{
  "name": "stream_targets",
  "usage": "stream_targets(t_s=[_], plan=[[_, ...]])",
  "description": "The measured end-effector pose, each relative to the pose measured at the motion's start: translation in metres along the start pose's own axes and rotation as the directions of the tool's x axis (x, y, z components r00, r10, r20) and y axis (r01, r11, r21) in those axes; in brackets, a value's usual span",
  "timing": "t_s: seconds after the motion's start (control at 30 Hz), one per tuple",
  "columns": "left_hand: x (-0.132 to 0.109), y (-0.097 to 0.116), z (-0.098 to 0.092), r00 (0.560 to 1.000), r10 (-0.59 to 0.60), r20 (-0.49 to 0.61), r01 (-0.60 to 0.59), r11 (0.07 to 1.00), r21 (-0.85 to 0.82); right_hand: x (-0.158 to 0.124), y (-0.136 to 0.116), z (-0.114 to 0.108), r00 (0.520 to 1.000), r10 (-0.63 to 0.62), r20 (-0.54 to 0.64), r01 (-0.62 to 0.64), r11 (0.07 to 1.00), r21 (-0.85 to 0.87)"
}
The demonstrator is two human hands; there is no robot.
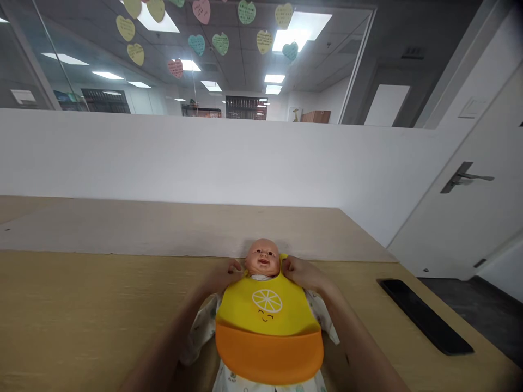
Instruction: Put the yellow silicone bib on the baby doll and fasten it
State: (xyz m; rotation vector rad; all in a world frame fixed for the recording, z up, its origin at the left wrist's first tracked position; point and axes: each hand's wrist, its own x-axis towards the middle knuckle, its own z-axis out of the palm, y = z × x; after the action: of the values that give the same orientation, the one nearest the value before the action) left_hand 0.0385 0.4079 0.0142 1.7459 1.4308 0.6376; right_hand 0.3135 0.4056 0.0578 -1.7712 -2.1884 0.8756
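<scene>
A baby doll [263,256] in a white patterned outfit lies face up on the wooden table. Over its chest is a yellow bib [266,310] with a lemon slice and a smiling face, and an orange catch pocket [269,356] along its bottom. Beside the doll's neck, my left hand [224,275] is closed with its fingers at the bib's upper left edge. My right hand [302,271] pinches the bib's neck strap on the other side, where a yellow end shows above the fingers. Whatever lies behind the doll's neck is hidden.
On the table's right side lies a long black object [425,316] with rounded ends. A pale raised board [183,226] runs along the back, against a white wall [204,158]. Glass with heart-shaped notes is above it. A door with a metal handle [466,177] stands at right.
</scene>
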Motion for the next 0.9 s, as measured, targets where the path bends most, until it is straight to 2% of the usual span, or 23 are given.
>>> stream_targets(t_s=[0.1, 0.2, 0.3, 0.43, 0.57, 0.67, 0.77, 0.83, 0.9], plan=[[0.001, 0.0, -0.002, 1.0, -0.017, 0.02, 0.018, 0.998, -0.066, 0.002, 0.007, -0.001, 0.999, -0.005, -0.038, 0.006, 0.999, 0.04], [0.001, 0.004, -0.005, 0.999, -0.029, 0.024, 0.031, 0.996, -0.082, 0.001, 0.013, -0.004, 0.998, 0.042, -0.042, -0.039, 0.998, 0.054], [0.001, 0.009, -0.006, 0.998, -0.053, 0.032, 0.056, 0.992, -0.116, -0.004, 0.01, -0.009, 0.996, 0.091, -0.005, -0.09, 0.994, 0.062], [0.001, 0.011, -0.006, 1.0, -0.024, 0.0, 0.024, 0.987, -0.161, -0.011, 0.004, -0.014, 0.982, 0.172, 0.072, -0.178, 0.98, 0.089], [0.003, 0.006, -0.006, 0.999, -0.035, -0.024, 0.03, 0.983, -0.183, -0.011, 0.007, -0.014, 0.986, 0.124, 0.109, -0.137, 0.984, 0.115], [0.005, 0.003, -0.003, 0.998, -0.035, -0.061, 0.026, 0.989, -0.143, -0.009, 0.009, -0.011, 0.991, 0.099, 0.094, -0.111, 0.986, 0.125], [0.007, 0.004, -0.001, 0.99, 0.002, -0.14, -0.007, 0.999, -0.037, -0.01, 0.005, -0.01, 0.987, 0.144, 0.064, -0.149, 0.985, 0.084], [0.005, 0.004, -0.004, 0.993, -0.022, -0.112, 0.022, 1.0, -0.002, -0.012, 0.001, -0.013, 0.983, 0.179, 0.031, -0.181, 0.982, 0.058], [0.001, 0.005, -0.012, 0.996, -0.049, -0.072, 0.052, 0.998, 0.046, -0.017, -0.003, -0.02, 0.985, 0.166, -0.055, -0.167, 0.986, -0.004]])
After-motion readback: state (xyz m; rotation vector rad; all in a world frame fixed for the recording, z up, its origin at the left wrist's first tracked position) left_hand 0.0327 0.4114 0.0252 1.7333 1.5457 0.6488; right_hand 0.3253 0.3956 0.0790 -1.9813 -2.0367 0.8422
